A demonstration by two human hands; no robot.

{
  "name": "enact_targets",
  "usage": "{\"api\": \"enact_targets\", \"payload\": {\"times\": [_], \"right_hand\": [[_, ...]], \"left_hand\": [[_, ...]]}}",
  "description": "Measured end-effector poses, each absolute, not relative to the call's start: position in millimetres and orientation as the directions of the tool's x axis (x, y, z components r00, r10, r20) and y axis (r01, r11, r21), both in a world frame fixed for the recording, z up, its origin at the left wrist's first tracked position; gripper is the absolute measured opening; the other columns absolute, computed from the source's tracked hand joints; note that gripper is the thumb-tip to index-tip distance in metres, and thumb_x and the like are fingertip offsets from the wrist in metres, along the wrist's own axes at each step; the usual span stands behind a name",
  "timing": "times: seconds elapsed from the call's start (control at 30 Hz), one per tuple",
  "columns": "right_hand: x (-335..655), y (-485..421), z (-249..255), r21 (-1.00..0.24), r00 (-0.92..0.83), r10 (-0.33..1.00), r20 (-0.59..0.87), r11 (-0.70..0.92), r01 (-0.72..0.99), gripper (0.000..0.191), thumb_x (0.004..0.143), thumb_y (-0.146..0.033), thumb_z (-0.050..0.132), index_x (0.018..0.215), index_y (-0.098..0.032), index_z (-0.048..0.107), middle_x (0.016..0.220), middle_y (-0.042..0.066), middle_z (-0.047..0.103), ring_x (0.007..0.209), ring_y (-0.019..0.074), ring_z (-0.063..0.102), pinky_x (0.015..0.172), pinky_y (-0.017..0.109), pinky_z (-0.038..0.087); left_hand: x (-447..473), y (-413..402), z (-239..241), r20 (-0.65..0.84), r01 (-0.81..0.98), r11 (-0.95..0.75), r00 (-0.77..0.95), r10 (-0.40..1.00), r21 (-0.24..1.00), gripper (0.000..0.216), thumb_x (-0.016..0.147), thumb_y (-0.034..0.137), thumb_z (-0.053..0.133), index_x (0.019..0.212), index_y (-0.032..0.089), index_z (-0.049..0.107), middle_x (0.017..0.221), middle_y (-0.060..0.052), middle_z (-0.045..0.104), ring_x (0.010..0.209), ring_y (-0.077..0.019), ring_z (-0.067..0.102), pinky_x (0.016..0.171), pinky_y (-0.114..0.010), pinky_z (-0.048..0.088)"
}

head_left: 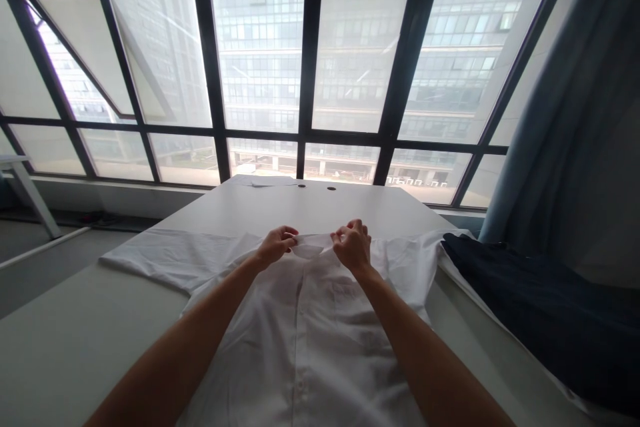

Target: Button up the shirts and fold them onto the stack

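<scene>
At the far left, a smooth white table (25, 190) stands on a slanting, straight-edged leg. Beyond everything runs a gridded window (260, 60), its flat glass panes set in dark bars, one pane tilted out at the left.

A broad, pale, smooth-topped table (75, 333) fills the near left and reaches away toward the glass. On it, in the middle, lies a white shirt (265, 353) of thin, matt, softly creased cloth. Its collar end points far, toward the window, and its long axis runs from near to far; the left sleeve (165, 259) stretches out flat to the left, rumpled and tapering.

The left hand (277, 245) pinches the left side of the collar (307, 251) between thumb and fingers. The collar is a narrow, curved band. Below it a straight placket (299, 347) with small buttons comes down the shirt's middle toward the near edge. Past the collar, a thin flat white sheet (270, 181) lies at the table's far edge, just left of two small dark ovals.

The right hand (353, 245), fingers curled, pinches the collar's right side. The right sleeve spreads right, toward a heaped dark navy cloth (540, 320), which lies over white fabric. Behind that hangs a blue-grey curtain (550, 147) in long, soft folds.
</scene>
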State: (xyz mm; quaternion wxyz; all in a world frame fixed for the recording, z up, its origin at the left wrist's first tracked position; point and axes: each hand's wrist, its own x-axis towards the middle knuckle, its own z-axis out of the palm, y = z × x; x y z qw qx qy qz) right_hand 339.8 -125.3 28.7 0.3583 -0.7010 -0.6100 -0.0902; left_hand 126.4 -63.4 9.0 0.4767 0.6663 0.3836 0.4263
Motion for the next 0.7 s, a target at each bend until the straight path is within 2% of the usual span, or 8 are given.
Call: {"api": "enact_targets", "payload": {"times": [0.13,0.2,0.23,0.3,0.37,0.47,0.57,0.7], "right_hand": [[336.8,-130.3,28.7,-0.161,0.084,0.764,0.64,0.027,0.987,0.018,0.084,-0.021,0.056,0.088,-0.015,0.073,0.141,0.017,0.046,0.127,0.0345,0.038,0.111,0.055,0.017],[332.0,-132.6,30.2,-0.108,-0.06,0.771,0.634,0.165,0.98,0.023,0.084,-0.016,0.053,0.098,-0.015,0.072,0.141,0.016,0.049,0.13,0.0305,0.039,0.114,0.052,0.011],[329.1,-133.3,30.7,-0.123,-0.126,0.786,0.606,0.248,0.961,0.026,0.085,-0.016,0.052,0.103,-0.016,0.07,0.134,0.015,0.057,0.125,0.0271,0.046,0.115,0.049,0.014],[322.7,-133.8,30.4,-0.219,-0.227,0.817,0.53,0.39,0.894,0.027,0.088,-0.023,0.051,0.107,-0.018,0.069,0.111,0.011,0.07,0.105,0.0215,0.06,0.107,0.039,0.031],[317.3,-133.0,27.6,-0.352,-0.257,0.842,0.475,0.449,0.821,0.025,0.09,-0.034,0.05,0.095,-0.019,0.07,0.086,0.007,0.072,0.081,0.0188,0.064,0.084,0.03,0.044],[313.4,-129.8,21.0,-0.544,-0.205,0.87,0.449,0.448,0.709,0.036,0.089,-0.043,0.048,0.066,-0.018,0.06,0.058,0.001,0.059,0.056,0.0137,0.052,0.056,0.024,0.036],[314.1,-125.4,16.1,-0.693,-0.135,0.895,0.424,0.417,0.589,0.04,0.083,-0.048,0.049,0.056,-0.019,0.047,0.05,-0.005,0.043,0.05,0.0097,0.038,0.049,0.023,0.027],[314.9,-120.0,12.2,-0.784,-0.061,0.925,0.375,0.352,0.511,0.039,0.076,-0.049,0.05,0.051,-0.02,0.041,0.049,-0.006,0.034,0.05,0.0088,0.032,0.047,0.023,0.024]], "left_hand": [[123.5,-65.7,12.0,0.158,0.09,-0.221,0.451,0.878,0.971,0.035,0.065,0.025,0.073,0.097,0.015,0.066,0.079,-0.003,0.069,0.065,-0.0117,0.06,0.062,-0.024,0.048],[123.9,-67.1,13.4,0.168,0.125,-0.247,0.444,0.88,0.961,0.032,0.065,0.027,0.073,0.094,0.014,0.067,0.078,-0.003,0.069,0.064,-0.0122,0.06,0.061,-0.025,0.048],[124.3,-68.1,14.3,0.182,0.137,-0.264,0.433,0.883,0.955,0.03,0.066,0.029,0.072,0.091,0.014,0.067,0.077,-0.003,0.068,0.064,-0.0123,0.059,0.061,-0.025,0.047],[125.6,-70.8,16.2,0.217,0.15,-0.301,0.413,0.885,0.942,0.029,0.068,0.034,0.071,0.087,0.013,0.067,0.076,-0.003,0.066,0.065,-0.0124,0.057,0.06,-0.024,0.046],[127.0,-74.0,18.1,0.237,0.167,-0.33,0.416,0.878,0.929,0.031,0.07,0.041,0.069,0.083,0.013,0.067,0.074,-0.002,0.064,0.065,-0.0123,0.056,0.059,-0.024,0.044],[128.9,-77.7,19.5,0.259,0.202,-0.374,0.435,0.862,0.905,0.039,0.073,0.052,0.066,0.076,0.014,0.065,0.066,0.001,0.059,0.062,-0.0116,0.053,0.057,-0.023,0.041],[128.9,-77.5,17.5,0.285,0.22,-0.428,0.48,0.83,0.877,0.043,0.07,0.056,0.07,0.073,0.014,0.064,0.063,0.002,0.057,0.06,-0.011,0.051,0.056,-0.022,0.039],[125.8,-72.4,11.2,0.242,0.233,-0.425,0.549,0.8,0.875,0.038,0.063,0.048,0.077,0.073,0.014,0.062,0.061,0.003,0.058,0.057,-0.0111,0.051,0.054,-0.023,0.039]]}}
